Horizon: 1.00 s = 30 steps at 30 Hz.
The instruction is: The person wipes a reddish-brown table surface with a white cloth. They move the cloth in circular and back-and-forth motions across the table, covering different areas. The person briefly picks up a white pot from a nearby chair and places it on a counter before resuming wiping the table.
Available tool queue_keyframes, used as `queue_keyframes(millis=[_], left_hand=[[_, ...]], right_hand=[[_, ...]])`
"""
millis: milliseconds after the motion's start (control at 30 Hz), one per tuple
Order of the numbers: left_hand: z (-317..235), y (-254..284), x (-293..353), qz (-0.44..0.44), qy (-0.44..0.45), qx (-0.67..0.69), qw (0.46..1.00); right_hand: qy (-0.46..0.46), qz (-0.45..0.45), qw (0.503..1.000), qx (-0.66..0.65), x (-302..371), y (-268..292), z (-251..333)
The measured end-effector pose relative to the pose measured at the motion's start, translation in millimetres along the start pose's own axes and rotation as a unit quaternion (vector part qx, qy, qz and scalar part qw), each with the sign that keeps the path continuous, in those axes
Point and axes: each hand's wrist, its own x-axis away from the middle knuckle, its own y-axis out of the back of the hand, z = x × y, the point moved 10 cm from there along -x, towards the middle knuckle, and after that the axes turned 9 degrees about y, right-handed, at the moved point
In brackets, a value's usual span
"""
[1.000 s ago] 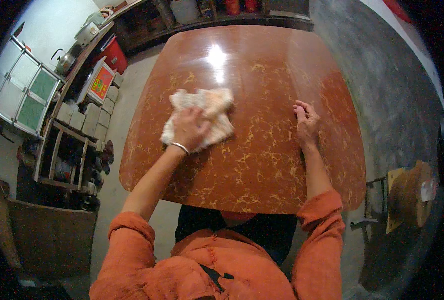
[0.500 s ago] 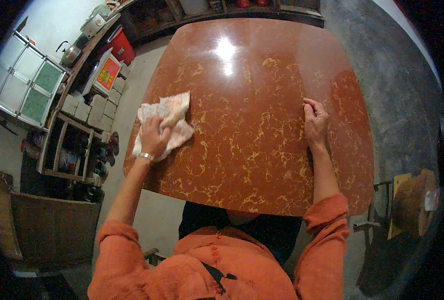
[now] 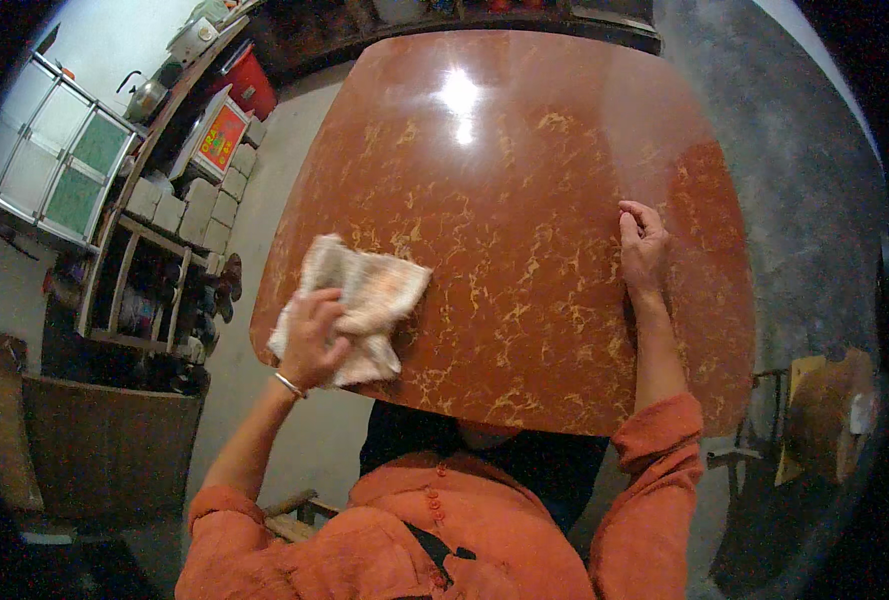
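Observation:
A pale cloth (image 3: 382,292) with faint orange patches lies rumpled on the near left part of a glossy red-brown table (image 3: 524,330) veined in yellow. My left hand (image 3: 314,338) presses down on the cloth's near left side, its fingers bent over the fabric. A bracelet circles that wrist. At the right side of the table, my right hand (image 3: 644,250) rests with its fingers curled in and nothing visible in them. The right forearm lies along the tabletop. Whatever is beneath the cloth is hidden.
Along the left stand a kettle (image 3: 146,100), a red bucket (image 3: 251,82), grey blocks (image 3: 196,210) and a glass-fronted cabinet (image 3: 74,150). A wooden chair or stool (image 3: 826,420) is at the right. Part of a wooden seat (image 3: 294,520) shows by my left elbow.
My left hand has drawn the cloth nearer to me and a little to the right, and the cloth has shifted shape. My right hand stays about where it was.

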Motion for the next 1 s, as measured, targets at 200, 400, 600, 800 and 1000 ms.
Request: queue_keyframes(millis=[200,400,600,800,1000], left_hand=[[119.1,20.5,-45.1,-0.114,0.163,-0.061,0.978],[35.0,-27.3,-120.4,-0.128,0.086,-0.016,0.988],[-79.1,-41.0,-24.8,0.069,-0.139,0.058,0.986],[8.1,-3.4,-9.1,0.024,-0.041,0.010,0.999],[78.1,-22.8,-120.6,-0.068,0.136,-0.052,0.987]], right_hand=[[-0.014,0.028,0.999,0.016,-2.2,-10.7,2.5],[0.005,0.010,0.999,0.032,-3.8,-5.1,-14.6],[-0.004,0.004,1.000,0.007,1.3,-2.0,-12.5],[0.022,0.020,1.000,0.000,-0.2,-10.4,9.8],[0.011,0.019,1.000,0.011,-0.5,-7.8,4.7]])
